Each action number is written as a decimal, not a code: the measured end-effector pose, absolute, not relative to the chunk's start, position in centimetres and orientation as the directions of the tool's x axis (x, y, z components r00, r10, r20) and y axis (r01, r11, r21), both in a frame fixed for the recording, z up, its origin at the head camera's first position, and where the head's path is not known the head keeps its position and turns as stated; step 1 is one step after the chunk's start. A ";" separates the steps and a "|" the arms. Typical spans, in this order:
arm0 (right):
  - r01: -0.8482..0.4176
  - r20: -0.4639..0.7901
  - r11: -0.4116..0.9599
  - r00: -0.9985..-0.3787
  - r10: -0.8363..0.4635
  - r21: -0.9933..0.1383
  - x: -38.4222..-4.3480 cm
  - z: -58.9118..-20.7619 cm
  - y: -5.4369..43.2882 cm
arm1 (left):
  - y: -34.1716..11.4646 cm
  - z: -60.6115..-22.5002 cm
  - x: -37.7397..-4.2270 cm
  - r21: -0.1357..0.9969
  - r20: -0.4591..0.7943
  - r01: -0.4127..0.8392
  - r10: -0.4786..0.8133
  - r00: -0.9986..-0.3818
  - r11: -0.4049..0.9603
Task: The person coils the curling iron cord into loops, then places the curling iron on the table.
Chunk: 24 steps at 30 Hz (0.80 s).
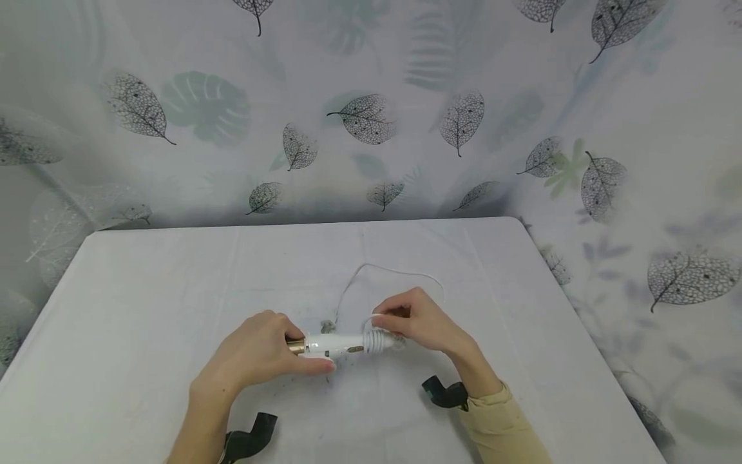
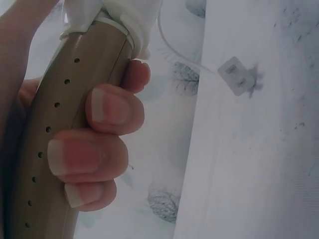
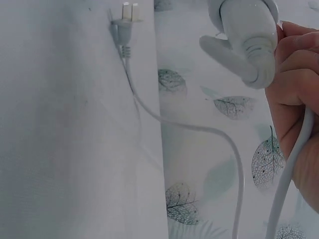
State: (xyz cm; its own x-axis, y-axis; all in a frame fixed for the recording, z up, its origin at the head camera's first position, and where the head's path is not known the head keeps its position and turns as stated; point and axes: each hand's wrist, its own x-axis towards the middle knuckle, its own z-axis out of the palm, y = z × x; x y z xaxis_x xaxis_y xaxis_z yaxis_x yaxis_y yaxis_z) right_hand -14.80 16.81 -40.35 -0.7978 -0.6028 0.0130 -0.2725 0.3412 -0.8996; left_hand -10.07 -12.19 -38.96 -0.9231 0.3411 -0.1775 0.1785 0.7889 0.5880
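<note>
A hair iron (image 1: 333, 343) with a white body and a gold-brown barrel lies crosswise between the hands. My left hand (image 1: 255, 351) grips it by the barrel (image 2: 75, 119), which has a row of small holes; the thumb stretches along the white part. My right hand (image 1: 423, 322) pinches the white power cord (image 1: 400, 270) beside the iron's right end, where several turns of cord wrap round the body. In the right wrist view the cord runs down past the palm, and the iron's end (image 3: 246, 25) shows by the fingers. The two-pin plug (image 3: 125, 31) rests on the table.
The white table (image 1: 174, 283) has rounded far corners, and leaf-patterned cloth (image 1: 417, 116) hangs behind and beside it. A loop of cord lies beyond the iron. Black wrist-worn pieces (image 1: 445, 392) sit at both wrists.
</note>
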 end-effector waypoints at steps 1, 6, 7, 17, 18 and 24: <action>-0.274 0.017 0.333 -0.795 -0.607 -0.902 -14.7 -40.2 16.7 | -12.2 -39.0 -10.1 0.581 -0.186 0.165 0.327 -0.926 0.797; -0.291 0.029 0.306 -0.766 -0.643 -0.906 -14.4 -40.0 16.3 | -12.0 -38.9 -10.0 0.556 -0.217 0.109 0.270 -0.938 0.824; -0.298 0.033 0.302 -0.759 -0.650 -0.905 -14.3 -40.0 16.3 | -12.0 -38.9 -10.0 0.555 -0.218 0.103 0.264 -0.940 0.825; -0.393 0.136 0.251 -0.732 -0.668 -0.885 -14.1 -40.0 15.8 | -12.4 -38.7 -10.0 0.551 -0.164 0.093 0.217 -0.962 0.829; -0.407 0.153 0.238 -0.725 -0.672 -0.882 -14.1 -40.0 15.7 | -12.4 -38.7 -10.1 0.551 -0.159 0.095 0.216 -0.963 0.829; -0.467 0.230 0.171 -0.682 -0.694 -0.868 -14.1 -40.4 15.1 | -12.5 -38.6 -10.2 0.542 -0.146 0.067 0.172 -0.974 0.838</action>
State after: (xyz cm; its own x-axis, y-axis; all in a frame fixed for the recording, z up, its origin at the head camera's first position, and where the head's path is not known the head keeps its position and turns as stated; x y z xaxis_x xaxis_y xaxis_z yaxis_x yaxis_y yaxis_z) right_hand -14.12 15.14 -40.44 -0.6824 -0.6937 0.2305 -0.4669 0.1711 -0.8676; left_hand -10.17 -12.52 -38.61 -0.9742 0.1720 -0.1462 0.0666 0.8377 0.5420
